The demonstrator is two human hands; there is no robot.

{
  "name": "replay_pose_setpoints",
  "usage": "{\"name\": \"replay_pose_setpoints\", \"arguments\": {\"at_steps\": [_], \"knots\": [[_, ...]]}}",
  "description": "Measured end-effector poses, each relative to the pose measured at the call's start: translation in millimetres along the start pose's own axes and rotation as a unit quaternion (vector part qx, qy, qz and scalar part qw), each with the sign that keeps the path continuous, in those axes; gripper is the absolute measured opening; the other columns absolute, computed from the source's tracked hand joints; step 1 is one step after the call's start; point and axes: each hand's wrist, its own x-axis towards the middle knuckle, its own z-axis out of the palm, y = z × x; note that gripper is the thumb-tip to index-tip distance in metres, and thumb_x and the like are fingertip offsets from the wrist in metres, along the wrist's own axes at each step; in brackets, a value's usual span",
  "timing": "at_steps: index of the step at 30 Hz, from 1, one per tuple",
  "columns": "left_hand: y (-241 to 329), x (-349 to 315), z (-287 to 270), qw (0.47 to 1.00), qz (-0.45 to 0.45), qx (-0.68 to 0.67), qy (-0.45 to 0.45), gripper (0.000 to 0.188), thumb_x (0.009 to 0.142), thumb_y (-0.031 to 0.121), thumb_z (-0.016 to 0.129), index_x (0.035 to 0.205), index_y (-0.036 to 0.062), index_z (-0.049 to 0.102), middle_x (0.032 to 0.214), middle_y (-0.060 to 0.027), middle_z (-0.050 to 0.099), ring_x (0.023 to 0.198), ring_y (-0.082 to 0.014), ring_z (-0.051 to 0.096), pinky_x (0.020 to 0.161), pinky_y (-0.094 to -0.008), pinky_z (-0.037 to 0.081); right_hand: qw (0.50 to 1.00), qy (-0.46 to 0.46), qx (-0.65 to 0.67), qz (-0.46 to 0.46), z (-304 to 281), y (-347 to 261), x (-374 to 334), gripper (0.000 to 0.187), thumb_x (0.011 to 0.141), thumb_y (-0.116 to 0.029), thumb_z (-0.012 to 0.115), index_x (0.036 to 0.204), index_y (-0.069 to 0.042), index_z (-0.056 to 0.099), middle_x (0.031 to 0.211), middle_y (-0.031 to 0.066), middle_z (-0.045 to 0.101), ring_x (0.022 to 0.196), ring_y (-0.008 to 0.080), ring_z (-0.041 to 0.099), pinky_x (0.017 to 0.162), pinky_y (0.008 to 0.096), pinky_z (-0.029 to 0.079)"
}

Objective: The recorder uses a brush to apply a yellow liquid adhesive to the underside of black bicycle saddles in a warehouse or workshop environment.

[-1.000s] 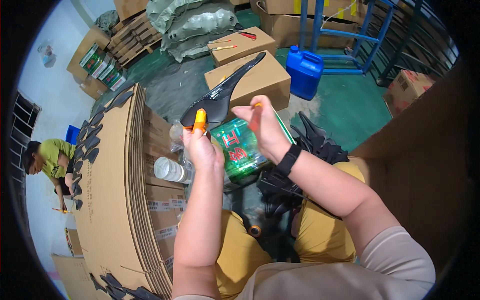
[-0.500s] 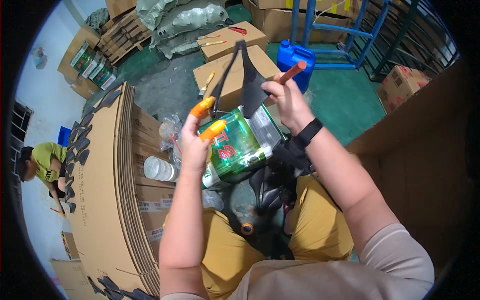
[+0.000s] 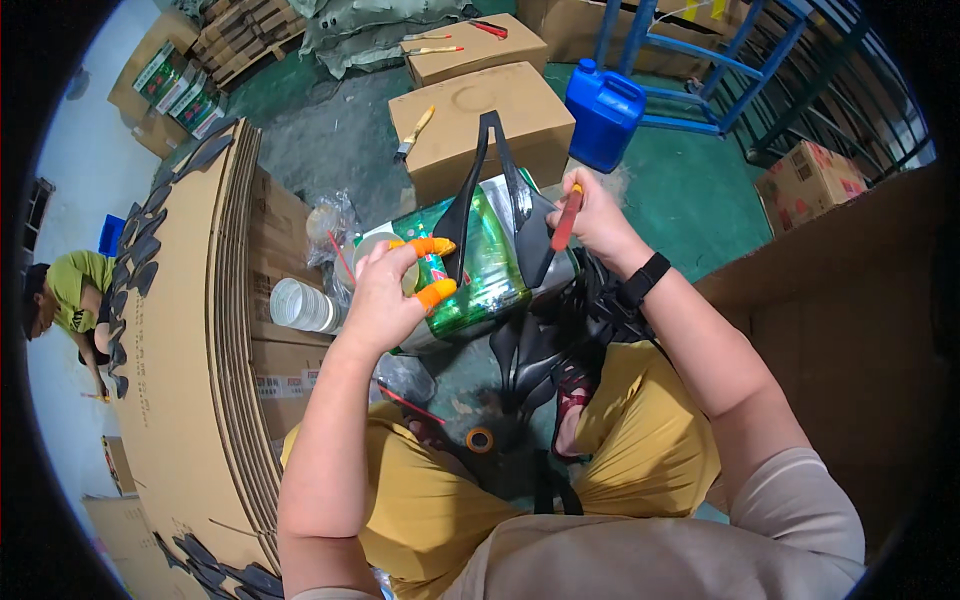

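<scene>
A black V-shaped plastic piece [image 3: 459, 222], its narrow bend pointing away from me, stands over a shiny green rectangular can [image 3: 485, 290]. My left hand [image 3: 392, 290], with orange finger covers on thumb and forefinger, pinches the left arm of the piece. Closed around a red-brown handled tool [image 3: 567, 222] is my right hand [image 3: 598, 222]; the tool's kind cannot be made out. Its fingertips are against or very near the piece's right arm. A pale round tub [image 3: 372, 248] sits partly behind my left hand. Several more black pieces [image 3: 530, 350] lie below the can.
Flat cartons [image 3: 185, 330] stand stacked at left, with black pieces along their edge. A paintbrush [image 3: 416, 134] lies on a closed box [image 3: 490, 95]; a blue jerrycan [image 3: 604, 115] stands beside it. Right is an open carton [image 3: 830, 340]. Another person [image 3: 85, 300] crouches far left.
The black piece has come down and nearer, its arms turned more toward me. My right hand has swung the red-brown tool so that it points downward. My left hand still pinches the piece.
</scene>
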Motion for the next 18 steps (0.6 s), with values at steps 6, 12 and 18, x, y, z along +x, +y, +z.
{"name": "replay_pose_setpoints", "arguments": {"at_steps": [6, 12, 18], "knots": [[-13.5, -12.7, -2.0, 0.994, -0.044, 0.046, -0.085, 0.042, 0.069, 0.013, 0.070, 0.110, 0.0157, 0.063, 0.102, -0.0136, 0.055, 0.098, -0.0333, 0.050, 0.091, -0.0394, 0.038, 0.999, -0.030, -0.040, 0.004, 28.6, 2.6, -0.5, 0.037, 0.069, 0.003, 0.067, 0.086, -0.010, 0.038, 0.075, 0.0004, 0.046, 0.074, 0.0092, 0.045, 0.065, 0.0253, 0.041], [-19.8, -25.6, -4.9, 0.986, -0.010, 0.043, -0.160, 0.049, 0.069, 0.008, 0.068, 0.117, 0.0146, 0.057, 0.108, -0.0180, 0.056, 0.107, -0.0364, 0.047, 0.095, -0.0411, 0.036, 0.996, -0.039, -0.080, -0.005, 29.7, 6.4, -2.3, 0.037, 0.069, 0.003, 0.067, 0.086, -0.010, 0.037, 0.076, 0.0015, 0.046, 0.074, 0.0101, 0.046, 0.065, 0.0260, 0.041], [-24.7, -24.7, 18.3, 0.979, -0.030, 0.092, -0.180, 0.049, 0.069, 0.005, 0.065, 0.116, 0.0090, 0.055, 0.114, -0.0155, 0.056, 0.113, -0.0362, 0.045, 0.098, -0.0445, 0.033, 0.987, -0.025, -0.149, -0.045, 37.4, 41.8, 2.6, 0.042, 0.064, -0.009, 0.074, 0.087, -0.008, 0.040, 0.071, 0.0089, 0.052, 0.067, 0.0195, 0.053, 0.060, 0.0328, 0.043]]}}
